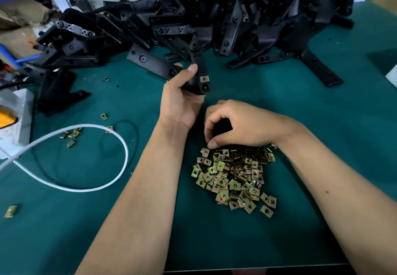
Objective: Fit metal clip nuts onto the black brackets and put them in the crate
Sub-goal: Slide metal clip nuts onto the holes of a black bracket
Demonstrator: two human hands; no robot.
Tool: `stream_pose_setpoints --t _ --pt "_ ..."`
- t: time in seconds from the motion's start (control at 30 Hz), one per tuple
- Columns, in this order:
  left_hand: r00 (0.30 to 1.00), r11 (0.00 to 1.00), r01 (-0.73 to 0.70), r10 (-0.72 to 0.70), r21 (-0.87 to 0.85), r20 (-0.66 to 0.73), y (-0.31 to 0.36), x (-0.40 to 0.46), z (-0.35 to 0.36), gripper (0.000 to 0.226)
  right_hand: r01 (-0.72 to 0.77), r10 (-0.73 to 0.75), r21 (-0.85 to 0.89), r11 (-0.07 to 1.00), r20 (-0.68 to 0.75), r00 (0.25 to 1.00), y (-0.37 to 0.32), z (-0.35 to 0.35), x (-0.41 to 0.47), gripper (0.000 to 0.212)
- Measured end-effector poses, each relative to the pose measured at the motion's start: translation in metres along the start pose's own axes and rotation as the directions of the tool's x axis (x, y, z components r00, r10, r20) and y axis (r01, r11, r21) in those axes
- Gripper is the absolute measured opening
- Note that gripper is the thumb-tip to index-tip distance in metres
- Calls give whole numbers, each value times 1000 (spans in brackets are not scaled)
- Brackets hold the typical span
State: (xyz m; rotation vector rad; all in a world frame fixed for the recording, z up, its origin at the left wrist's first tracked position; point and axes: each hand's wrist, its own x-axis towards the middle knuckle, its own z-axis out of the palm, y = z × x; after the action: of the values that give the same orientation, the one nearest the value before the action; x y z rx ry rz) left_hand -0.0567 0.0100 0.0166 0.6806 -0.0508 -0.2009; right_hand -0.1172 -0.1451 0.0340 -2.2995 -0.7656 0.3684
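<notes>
Mid-fitting: left hand [182, 94] gripping a black bracket [198, 68] above mid-tabletop, one clip nut [204, 78] already seated. Right hand [234, 124] curled, fingertips [211, 144] pinching at the far edge of the nut pile [234, 178]. Next: lifting one nut, aligning, sliding on. Crate unseen.

White cable [120, 145] looped on green mat [322, 124]; cardboard boxes [19, 16] far left.

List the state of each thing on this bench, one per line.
Left hand: grips a black bracket.
Held bracket: one clip nut fitted.
Right hand: fingers curled, tips at the nut pile's far edge.
Clip nut pile: loose on the mat.
Bracket heap: jumbled at the back.
White cable: looped.
</notes>
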Motion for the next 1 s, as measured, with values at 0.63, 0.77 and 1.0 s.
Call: stream_pose_setpoints --t 0.63,0.77,1.0 --pt "993 972 28 -54 232 106 -9 -3 6 28 156 356 715 681 -510 783 9 6 8 25" --pt "996 961 52 -70 272 56 -12 -2 9 34 140 415 808 572 -432 801 8 4 6 27" --pt "996 956 88 -83 278 -29 -19 2 12 31 158 474 822 547 -460 751 11 10 11 28"
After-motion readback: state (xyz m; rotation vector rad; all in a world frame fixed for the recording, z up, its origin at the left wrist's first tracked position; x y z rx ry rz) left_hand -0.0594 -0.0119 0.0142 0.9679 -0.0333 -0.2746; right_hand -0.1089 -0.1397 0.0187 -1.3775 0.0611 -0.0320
